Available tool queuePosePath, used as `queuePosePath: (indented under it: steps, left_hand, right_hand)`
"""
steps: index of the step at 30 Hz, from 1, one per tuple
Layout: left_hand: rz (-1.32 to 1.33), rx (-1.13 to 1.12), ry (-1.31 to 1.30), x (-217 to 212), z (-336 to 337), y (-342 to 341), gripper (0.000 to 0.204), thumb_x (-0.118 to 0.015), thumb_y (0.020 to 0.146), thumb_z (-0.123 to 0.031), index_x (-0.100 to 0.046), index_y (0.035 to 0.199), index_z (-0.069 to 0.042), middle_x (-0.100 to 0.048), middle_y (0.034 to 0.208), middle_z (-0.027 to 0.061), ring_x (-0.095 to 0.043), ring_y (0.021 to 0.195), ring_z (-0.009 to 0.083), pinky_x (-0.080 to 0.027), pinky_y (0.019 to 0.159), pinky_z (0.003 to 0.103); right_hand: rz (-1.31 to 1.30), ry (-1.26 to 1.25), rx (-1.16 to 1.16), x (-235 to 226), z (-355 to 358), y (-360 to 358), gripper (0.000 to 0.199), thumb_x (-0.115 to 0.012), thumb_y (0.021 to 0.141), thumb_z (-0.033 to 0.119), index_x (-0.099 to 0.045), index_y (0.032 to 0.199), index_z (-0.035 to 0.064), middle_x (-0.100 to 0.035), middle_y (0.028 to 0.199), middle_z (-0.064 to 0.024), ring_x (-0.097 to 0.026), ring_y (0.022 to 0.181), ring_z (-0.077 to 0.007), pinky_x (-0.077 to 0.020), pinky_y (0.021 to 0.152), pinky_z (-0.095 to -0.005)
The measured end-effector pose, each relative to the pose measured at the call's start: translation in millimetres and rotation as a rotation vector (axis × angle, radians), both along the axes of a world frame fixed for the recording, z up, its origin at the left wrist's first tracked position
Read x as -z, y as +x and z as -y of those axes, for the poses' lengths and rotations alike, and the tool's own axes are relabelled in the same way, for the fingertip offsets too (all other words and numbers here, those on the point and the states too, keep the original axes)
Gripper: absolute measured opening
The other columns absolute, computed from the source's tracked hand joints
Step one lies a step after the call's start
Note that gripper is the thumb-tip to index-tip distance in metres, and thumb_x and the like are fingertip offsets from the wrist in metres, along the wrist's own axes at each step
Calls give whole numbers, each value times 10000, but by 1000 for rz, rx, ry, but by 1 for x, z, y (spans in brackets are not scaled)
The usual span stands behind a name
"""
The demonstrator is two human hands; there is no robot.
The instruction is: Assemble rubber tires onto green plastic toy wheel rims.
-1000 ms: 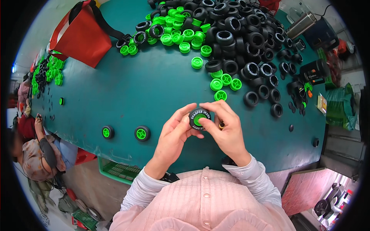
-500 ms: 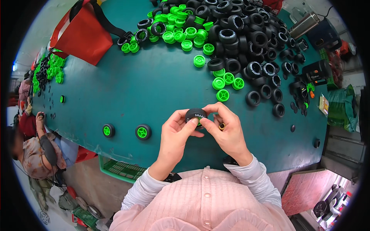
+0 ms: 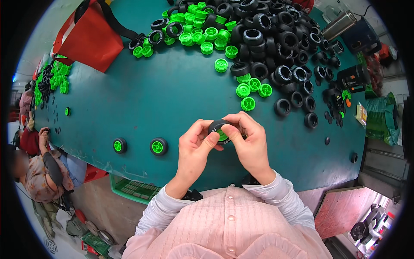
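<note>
In front of my chest, both hands grip one small toy wheel (image 3: 223,137), a black rubber tyre with a bright green hub in it. My left hand (image 3: 192,149) pinches its left side, thumb at the front edge. From the right, my right hand (image 3: 251,146) presses a thumb on the hub's face, with its fingers curled behind the tyre. Those fingers partly hide the wheel's back. Two assembled wheels, one at the far left (image 3: 120,145) and one nearer (image 3: 158,146), lie on the green table (image 3: 172,99) left of my hands.
Loose green hubs (image 3: 243,90) and a big heap of black tyres (image 3: 288,41) cover the far side. A red bag (image 3: 95,41) stands far left, a steel flask (image 3: 339,26) and black mug (image 3: 353,77) right. Another person (image 3: 45,172) sits at the left edge.
The wheel has tilted in my hands, so more of its green hub faces me. My right thumb has moved over the hub, and the right fingers have closed in behind the tyre.
</note>
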State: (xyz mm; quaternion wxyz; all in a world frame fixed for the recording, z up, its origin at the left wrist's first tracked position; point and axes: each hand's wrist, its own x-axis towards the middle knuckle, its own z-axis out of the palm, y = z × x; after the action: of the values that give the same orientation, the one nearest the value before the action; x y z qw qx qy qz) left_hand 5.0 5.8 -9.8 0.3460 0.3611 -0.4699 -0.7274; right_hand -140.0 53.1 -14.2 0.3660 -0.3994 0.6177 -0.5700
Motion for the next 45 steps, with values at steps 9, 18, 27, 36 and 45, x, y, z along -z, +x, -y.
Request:
queuePosePath:
  steps: [9,18,27,36,45]
  left_hand:
    - [-209,-2,377,17,2,-5,255,-564,1060,-230,-662,1109,0,-677,965,29,-627,821,93,-513,646,248]
    - [97,-76,-152,7,-3,-8,238,-569,1058,-224,-665,1105,-11,-637,929,-1,-588,786,75,-478,640,227]
    - [48,-84,16,0,-6,-13,245,-632,1019,-264,-681,1086,-34,-621,966,-14,-604,846,88,-472,664,234]
    - [-244,-24,413,23,-3,-6,239,-603,1033,-235,-676,1093,-15,-660,943,13,-599,780,92,-466,635,246]
    - [15,-74,7,17,-4,-10,290,-633,1021,-251,-643,1183,-11,-663,1029,20,-628,898,107,-497,677,263]
  right_hand:
    - [-472,-11,122,-18,-3,17,127,-723,869,69,-631,948,30,-588,804,-76,-609,586,-239,-457,511,-360]
    - [-97,-31,114,-8,-3,16,114,-726,898,63,-636,947,14,-583,800,-54,-569,575,-128,-424,503,-314]
    - [2,20,116,2,-4,12,131,-725,911,62,-647,997,0,-555,765,-35,-537,607,-101,-406,523,-250]
    - [-205,11,149,8,-3,14,151,-746,915,99,-657,972,-8,-648,842,5,-476,590,-39,-364,501,-243]
    - [356,174,94,-9,2,0,187,-778,899,130,-662,938,-11,-666,827,-1,-459,618,-7,-353,512,-223]
